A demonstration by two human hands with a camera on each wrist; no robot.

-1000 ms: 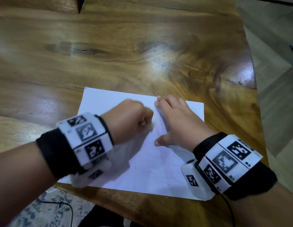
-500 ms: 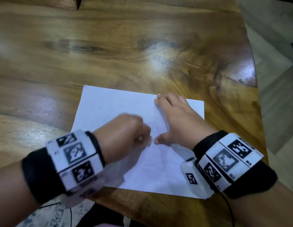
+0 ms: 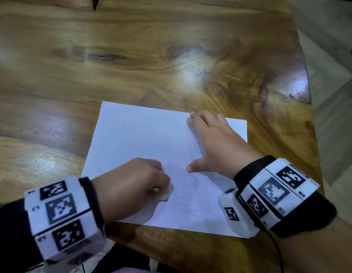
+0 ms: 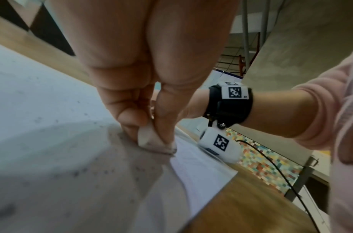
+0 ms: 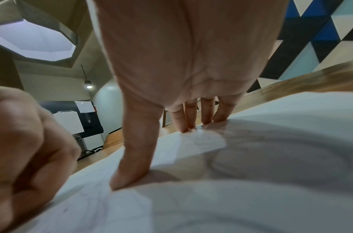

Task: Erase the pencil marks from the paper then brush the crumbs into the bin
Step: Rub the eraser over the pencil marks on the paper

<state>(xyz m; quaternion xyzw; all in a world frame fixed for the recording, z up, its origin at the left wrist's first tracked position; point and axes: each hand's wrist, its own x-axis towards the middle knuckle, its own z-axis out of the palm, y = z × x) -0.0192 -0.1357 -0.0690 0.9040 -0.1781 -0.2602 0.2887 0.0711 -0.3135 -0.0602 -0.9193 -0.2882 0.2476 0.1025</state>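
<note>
Polished brown wood, the table (image 3: 171, 56) carries our white paper (image 3: 135, 138) near its front edge. On the left, our left hand (image 3: 130, 186) is curled into a fist low on the sheet, its thumb and fingers pinching a small white eraser (image 4: 149, 138) whose bottom edge touches the paper. Dark eraser crumbs (image 3: 151, 154) lie scattered on the sheet above and beside that fist. Faint pencil marks (image 5: 251, 157), curved lines, still show on the paper's right part. Further right, our right hand (image 3: 214, 142) lies flat on the sheet, fingers straight and close together, thumb spread wide, pressing it down. Both wrists wear black bands with white blocks printed in black square codes; we read no words on them.
</note>
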